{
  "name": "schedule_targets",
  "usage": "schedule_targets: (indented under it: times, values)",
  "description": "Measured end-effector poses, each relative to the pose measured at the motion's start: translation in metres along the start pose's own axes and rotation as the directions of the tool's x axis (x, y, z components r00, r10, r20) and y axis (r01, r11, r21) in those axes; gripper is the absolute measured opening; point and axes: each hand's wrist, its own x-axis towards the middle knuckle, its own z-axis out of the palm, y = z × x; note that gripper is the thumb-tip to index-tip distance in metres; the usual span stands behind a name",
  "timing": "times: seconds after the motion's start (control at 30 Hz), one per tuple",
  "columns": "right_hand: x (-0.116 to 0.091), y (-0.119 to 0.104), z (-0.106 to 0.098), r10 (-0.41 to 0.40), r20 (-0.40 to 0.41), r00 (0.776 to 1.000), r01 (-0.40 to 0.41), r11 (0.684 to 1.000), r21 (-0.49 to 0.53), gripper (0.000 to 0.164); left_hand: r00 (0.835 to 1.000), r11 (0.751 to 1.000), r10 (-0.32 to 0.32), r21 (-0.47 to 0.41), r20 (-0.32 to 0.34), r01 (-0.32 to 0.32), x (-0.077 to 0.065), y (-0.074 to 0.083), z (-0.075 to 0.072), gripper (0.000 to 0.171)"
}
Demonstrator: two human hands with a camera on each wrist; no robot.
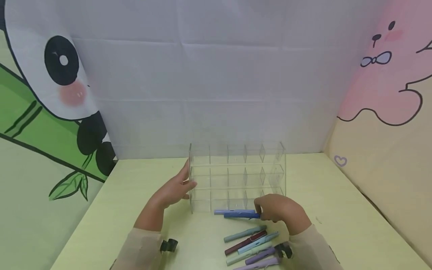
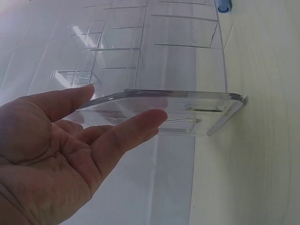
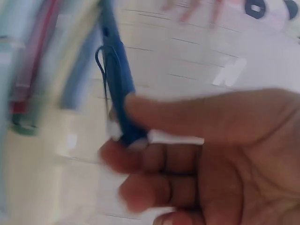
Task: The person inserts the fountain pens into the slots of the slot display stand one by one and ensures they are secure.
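A clear acrylic rack (image 1: 236, 168) with several compartments in three tiers stands on the table. Against its left side panel my left hand (image 1: 173, 189) rests with fingers extended; in the left wrist view, thumb and fingers lie at the panel's edge and outer face. My right hand (image 1: 278, 208) pinches one end of a dark blue pen (image 1: 240, 215) between thumb and forefinger, low in front of the rack. The pen's clip shows in the right wrist view, which is blurred. Just behind it, along the rack's front, lies a periwinkle pen (image 1: 221, 212).
Several more pens lie nearer me: a grey-green pen (image 1: 241, 234), a maroon pen (image 1: 244, 243), a light blue pen (image 1: 256, 243), a pale green pen (image 1: 248, 254) and purple ones. A white backdrop (image 1: 216, 93) rises behind the table (image 1: 111, 217).
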Motion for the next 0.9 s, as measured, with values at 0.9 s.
schedule_targets:
  times: [0.9]
  values:
    - [0.003,-0.021,-0.010,-0.253,-0.425,0.869,0.258,0.965,-0.047,0.024,1.000,0.999,0.018,0.034,-0.022,-0.017,0.000,-0.001,0.003,0.083]
